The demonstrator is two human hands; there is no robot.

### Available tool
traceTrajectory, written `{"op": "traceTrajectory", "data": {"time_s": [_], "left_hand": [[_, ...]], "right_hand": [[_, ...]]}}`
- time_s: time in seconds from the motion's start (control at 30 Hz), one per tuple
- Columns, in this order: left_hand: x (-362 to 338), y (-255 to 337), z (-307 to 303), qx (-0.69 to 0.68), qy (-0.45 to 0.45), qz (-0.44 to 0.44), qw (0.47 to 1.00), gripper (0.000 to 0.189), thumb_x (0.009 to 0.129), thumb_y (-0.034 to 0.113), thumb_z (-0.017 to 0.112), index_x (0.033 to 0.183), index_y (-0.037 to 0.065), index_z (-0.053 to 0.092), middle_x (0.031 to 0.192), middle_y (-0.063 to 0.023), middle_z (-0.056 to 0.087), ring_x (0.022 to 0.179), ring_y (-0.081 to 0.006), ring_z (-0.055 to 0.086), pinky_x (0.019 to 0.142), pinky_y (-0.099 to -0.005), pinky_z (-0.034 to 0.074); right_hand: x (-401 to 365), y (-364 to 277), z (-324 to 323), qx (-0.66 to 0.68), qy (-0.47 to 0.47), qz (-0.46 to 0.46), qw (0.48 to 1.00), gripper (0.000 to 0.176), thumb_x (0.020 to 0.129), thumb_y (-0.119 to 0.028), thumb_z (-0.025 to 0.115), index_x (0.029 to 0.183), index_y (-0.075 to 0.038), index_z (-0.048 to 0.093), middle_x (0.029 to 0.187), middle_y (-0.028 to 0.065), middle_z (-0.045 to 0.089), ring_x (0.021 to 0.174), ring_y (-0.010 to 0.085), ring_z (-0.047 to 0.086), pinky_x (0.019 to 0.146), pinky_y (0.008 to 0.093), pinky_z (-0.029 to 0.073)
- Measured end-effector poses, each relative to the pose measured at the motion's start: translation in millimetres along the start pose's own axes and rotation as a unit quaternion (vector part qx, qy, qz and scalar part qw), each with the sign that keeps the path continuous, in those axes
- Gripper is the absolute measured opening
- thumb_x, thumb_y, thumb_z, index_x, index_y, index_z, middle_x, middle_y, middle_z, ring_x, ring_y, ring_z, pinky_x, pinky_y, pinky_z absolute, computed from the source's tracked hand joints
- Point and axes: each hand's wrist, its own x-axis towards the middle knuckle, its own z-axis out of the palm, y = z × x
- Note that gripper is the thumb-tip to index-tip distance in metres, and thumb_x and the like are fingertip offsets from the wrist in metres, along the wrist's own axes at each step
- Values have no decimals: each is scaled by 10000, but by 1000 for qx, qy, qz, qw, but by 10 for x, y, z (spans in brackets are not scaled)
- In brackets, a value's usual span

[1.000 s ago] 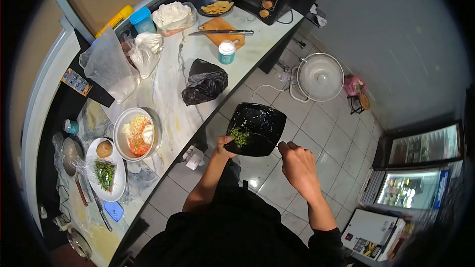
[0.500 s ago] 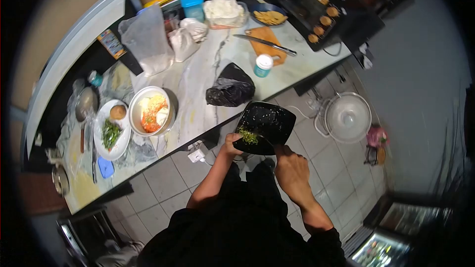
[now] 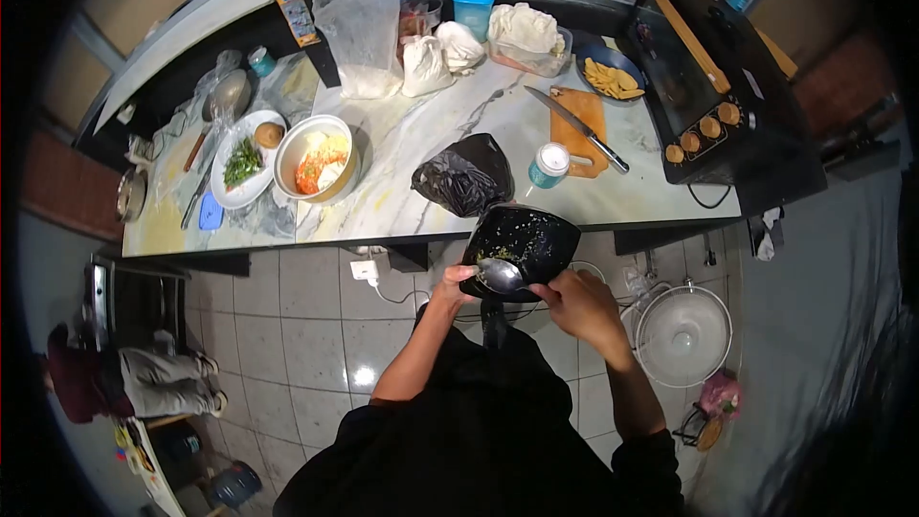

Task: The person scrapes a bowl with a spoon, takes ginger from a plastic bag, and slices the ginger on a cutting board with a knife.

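A black square bowl (image 3: 538,237) is tilted over the counter's front edge, with small pale and green bits stuck to its inside. My left hand (image 3: 454,287) grips its left rim, thumb on top. My right hand (image 3: 582,308) is closed on a metal spoon (image 3: 500,275), whose bowl lies across the near inside of the black bowl. Just beyond, a crumpled black plastic bag (image 3: 467,176) lies on the counter; its contents are hidden. A white-lidded jar (image 3: 550,166) stands to the right of the bag.
On the counter are a pot of food (image 3: 352,165), a plate of chopped greens (image 3: 251,193), a knife (image 3: 593,137) on a cutting board (image 3: 563,113), flour bags (image 3: 427,67) and an oven (image 3: 670,86). A basin (image 3: 682,337) sits low right. Another person (image 3: 124,383) is far left.
The view has turned, bringing the other person into sight. The green heap in the bowl no longer shows, only scattered bits. The spoon's bowl is now plainly visible. Both hands keep their grips.
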Motion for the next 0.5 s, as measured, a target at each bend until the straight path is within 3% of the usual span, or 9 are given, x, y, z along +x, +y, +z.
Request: {"op": "traceTrajectory", "data": {"time_s": [0.07,0.13,0.17,0.27,0.3,0.4,0.43,0.5], "left_hand": [[8,-76,102,39,51,19,998,863,635,289,669,1370,-59,383,1279,-213,545,1120,-325,583,1003,-436,450],[8,-194,58,61,80,80,992,855,634,295,670,1361,-59,392,1275,-211,547,1131,-317,577,1004,-428,450],[13,-292,-96,-13,30,93,995,841,635,301,671,1346,-62,408,1267,-209,553,1119,-312,585,984,-415,470],[-13,-330,62,6,64,117,991,821,638,313,669,1327,-64,430,1249,-211,564,1094,-313,599,962,-411,487],[-24,-391,83,32,168,134,976,857,574,352,632,1300,-64,452,1183,-223,591,1015,-346,628,914,-446,523],[-30,-331,64,94,166,111,975,841,586,364,625,1289,-68,463,1169,-225,597,1011,-353,629,911,-453,525],[-20,-324,105,51,109,119,985,858,624,388,670,1312,-73,443,1229,-205,576,1070,-323,606,950,-408,496],[6,-357,53,63,129,141,980,853,626,389,664,1311,-70,445,1228,-205,576,1069,-327,605,955,-411,492]], "right_hand": [[208,214,65,23,-57,-37,997,383,872,-406,631,801,-30,653,771,212,649,803,403,645,705,481,507],[339,256,35,26,-88,-70,993,377,866,-369,648,713,-24,649,679,215,607,729,408,611,664,475,482],[414,288,18,24,-93,-75,993,377,866,-369,648,713,-24,649,679,215,607,729,408,611,664,475,482],[505,303,-52,-4,-127,-102,987,396,871,-394,633,750,-18,651,716,218,624,749,414,623,677,478,490],[482,217,-178,-40,-107,-110,987,387,872,-390,633,774,-16,647,743,222,631,759,420,628,683,482,494],[538,197,-266,-67,-106,-114,986,363,873,-382,635,826,-22,633,810,236,641,784,432,635,703,491,503],[528,171,-316,-59,-114,-116,985,358,873,-375,636,825,-20,631,804,234,640,787,431,632,707,491,498],[536,196,-334,-51,-120,-118,984,353,873,-368,637,824,-19,628,799,232,638,790,429,628,710,491,494]]}}
